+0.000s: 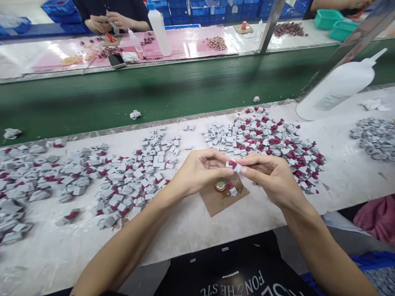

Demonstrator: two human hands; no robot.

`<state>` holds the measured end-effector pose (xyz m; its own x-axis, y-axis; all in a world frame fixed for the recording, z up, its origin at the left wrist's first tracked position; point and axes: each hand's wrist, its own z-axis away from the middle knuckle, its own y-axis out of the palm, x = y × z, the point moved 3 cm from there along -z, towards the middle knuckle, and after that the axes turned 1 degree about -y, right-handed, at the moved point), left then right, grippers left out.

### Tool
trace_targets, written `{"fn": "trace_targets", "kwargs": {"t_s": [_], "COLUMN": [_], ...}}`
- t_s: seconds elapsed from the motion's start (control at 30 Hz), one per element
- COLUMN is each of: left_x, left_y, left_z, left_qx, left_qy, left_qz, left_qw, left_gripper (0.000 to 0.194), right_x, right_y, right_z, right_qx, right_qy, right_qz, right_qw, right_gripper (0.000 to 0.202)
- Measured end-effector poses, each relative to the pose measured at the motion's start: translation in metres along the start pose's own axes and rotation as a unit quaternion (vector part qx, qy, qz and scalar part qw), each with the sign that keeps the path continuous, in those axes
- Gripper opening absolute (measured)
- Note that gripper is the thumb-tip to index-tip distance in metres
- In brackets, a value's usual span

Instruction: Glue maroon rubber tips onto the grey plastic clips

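Observation:
Between my two hands is a small grey-and-maroon plastic piece (233, 165). The thumb and fingers of my left hand (205, 170) pinch its left end, while my right hand (268, 174) pinches its right end. Below them lies a brown cardboard square (216, 203) carrying a bottle cap (220, 185) with a wet, shiny patch around it. Another grey-and-maroon piece (233, 190) rests on the cardboard beside the cap. Behind my right hand spreads a pile of grey-and-maroon pieces (277, 139); similar pieces (123, 185) lie in heaps to the left.
A large white squeeze bottle (336, 90) leans at the right near a metal post (327, 53). Plain grey parts (375, 137) are heaped at far right. A green conveyor belt (185, 90) with crumpled scraps runs behind the table. Across it, a co-worker's hands (108, 22) hold something small.

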<state>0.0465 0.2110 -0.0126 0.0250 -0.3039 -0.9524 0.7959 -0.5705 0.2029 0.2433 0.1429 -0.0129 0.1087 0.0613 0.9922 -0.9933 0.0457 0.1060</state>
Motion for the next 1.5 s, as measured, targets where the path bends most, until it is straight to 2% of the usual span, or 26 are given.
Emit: {"fn": "trace_targets", "kwargs": {"t_s": [0.13, 0.27, 0.33, 0.4, 0.47, 0.53, 0.57, 0.67, 0.8, 0.93, 1.03, 1.1, 1.13, 1.2, 1.27, 1.4, 1.43, 1.5], "left_x": [-0.004, -0.019, -0.031, -0.043, -0.049, -0.050, -0.050, -0.045, -0.037, -0.039, -0.048, -0.054, -0.056, -0.057, -0.057, -0.047, -0.044, -0.034], "left_y": [-0.003, -0.021, -0.039, -0.061, -0.083, -0.100, -0.106, -0.114, -0.116, -0.113, -0.100, -0.083, -0.072, -0.050, -0.033, -0.016, -0.014, -0.012], "left_z": [-0.003, -0.029, -0.052, -0.081, -0.112, -0.142, -0.155, -0.190, -0.216, -0.210, -0.184, -0.160, -0.147, -0.121, -0.096, -0.056, -0.047, -0.031], "left_qx": [0.010, -0.005, -0.065, -0.161, -0.246, -0.300, -0.318, -0.347, -0.365, -0.363, -0.359, -0.312, -0.262, -0.149, -0.093, -0.069, -0.068, -0.070], "left_qy": [0.020, 0.045, 0.086, 0.100, 0.067, 0.023, 0.006, -0.018, -0.043, -0.044, 0.000, 0.051, 0.085, 0.128, 0.156, 0.163, 0.158, 0.145], "left_qz": [-0.025, -0.167, -0.254, -0.293, -0.291, -0.291, -0.296, -0.308, -0.313, -0.321, -0.334, -0.316, -0.284, -0.202, -0.161, -0.134, -0.125, -0.110], "left_qw": [0.999, 0.985, 0.961, 0.937, 0.922, 0.908, 0.901, 0.886, 0.876, 0.874, 0.872, 0.895, 0.918, 0.959, 0.970, 0.975, 0.977, 0.981], "left_gripper": [0.026, 0.023, 0.017, 0.011, 0.011, 0.013, 0.016, 0.019, 0.015, 0.018, 0.029, 0.024, 0.018, 0.018, 0.020, 0.022, 0.021, 0.017], "right_x": [0.002, 0.005, 0.011, 0.020, 0.030, 0.033, 0.032, 0.025, 0.012, 0.015, 0.024, 0.031, 0.033, 0.037, 0.041, 0.044, 0.044, 0.038], "right_y": [-0.002, -0.005, -0.015, -0.033, -0.050, -0.062, -0.065, -0.064, -0.051, -0.039, -0.032, -0.027, -0.023, -0.016, -0.007, 0.009, 0.010, 0.009], "right_z": [-0.008, -0.039, -0.071, -0.111, -0.155, -0.197, -0.215, -0.255, -0.274, -0.256, -0.221, -0.191, -0.175, -0.145, -0.117, -0.071, -0.062, -0.047], "right_qx": [0.010, 0.059, 0.045, -0.039, -0.121, -0.155, -0.160, -0.158, -0.141, -0.115, -0.073, -0.037, -0.024, -0.014, -0.019, -0.035, -0.035, -0.018], "right_qy": [0.017, 0.017, -0.007, -0.046, -0.065, -0.027, -0.015, 0.010, 0.009, -0.044, -0.093, -0.125, -0.135, -0.145, -0.163, -0.233, -0.231, -0.175], "right_qz": [0.002, 0.091, 0.180, 0.296, 0.418, 0.513, 0.530, 0.544, 0.540, 0.504, 0.389, 0.280, 0.238, 0.199, 0.197, 0.256, 0.247, 0.188], "right_qw": [1.000, 0.994, 0.983, 0.953, 0.898, 0.844, 0.833, 0.824, 0.830, 0.855, 0.914, 0.951, 0.962, 0.969, 0.966, 0.937, 0.940, 0.966], "right_gripper": [0.017, 0.024, 0.028, 0.030, 0.032, 0.033, 0.034, 0.036, 0.025, 0.031, 0.036, 0.030, 0.027, 0.025, 0.021, 0.009, 0.011, 0.019]}}
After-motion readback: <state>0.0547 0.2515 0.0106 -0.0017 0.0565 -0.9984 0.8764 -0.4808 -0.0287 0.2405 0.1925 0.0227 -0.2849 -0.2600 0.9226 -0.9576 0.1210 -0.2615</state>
